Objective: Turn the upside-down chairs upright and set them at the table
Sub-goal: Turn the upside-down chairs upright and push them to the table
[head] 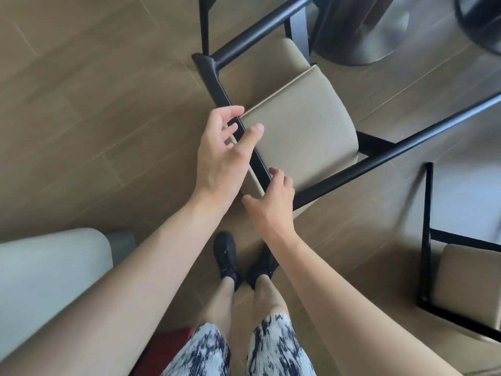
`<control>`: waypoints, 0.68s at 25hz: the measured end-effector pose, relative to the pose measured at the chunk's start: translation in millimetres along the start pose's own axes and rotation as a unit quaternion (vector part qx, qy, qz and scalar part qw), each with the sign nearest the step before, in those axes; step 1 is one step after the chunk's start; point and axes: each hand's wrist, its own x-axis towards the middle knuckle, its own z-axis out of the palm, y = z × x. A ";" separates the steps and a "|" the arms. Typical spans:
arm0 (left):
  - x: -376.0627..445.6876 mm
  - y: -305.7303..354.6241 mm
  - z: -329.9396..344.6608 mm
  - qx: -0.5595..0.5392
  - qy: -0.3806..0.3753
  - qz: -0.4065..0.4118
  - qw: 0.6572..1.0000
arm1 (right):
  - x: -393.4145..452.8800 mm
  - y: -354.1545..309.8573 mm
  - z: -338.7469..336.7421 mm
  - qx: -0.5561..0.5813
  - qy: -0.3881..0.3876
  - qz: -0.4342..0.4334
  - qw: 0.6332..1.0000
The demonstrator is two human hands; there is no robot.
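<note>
Bare forearms reach from the near edge toward a chair lying on the wooden floor. Left hand hovers at its black frame, fingers spread and apart, gripping nothing. Right hand rests fingertips on the frame, fingers relaxed. Another chair lies at the near right; a table base stands far right.

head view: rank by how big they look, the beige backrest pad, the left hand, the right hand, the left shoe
1. beige backrest pad, by far the largest.
2. left hand.
3. right hand, close behind; it is foreshortened, so this order is unsure.
4. left shoe, smallest, though it is farthest from the camera.
</note>
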 end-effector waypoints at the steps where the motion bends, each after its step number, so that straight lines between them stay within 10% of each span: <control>1: 3.1 -12.6 0.2 0.001 0.007 -0.014 1.000 | 5.9 3.7 6.3 -0.014 0.005 -0.009 1.000; 17: 63.3 -144.8 43.7 -0.079 0.051 -0.246 0.965 | 55.0 77.7 47.7 -0.254 0.116 -0.087 0.956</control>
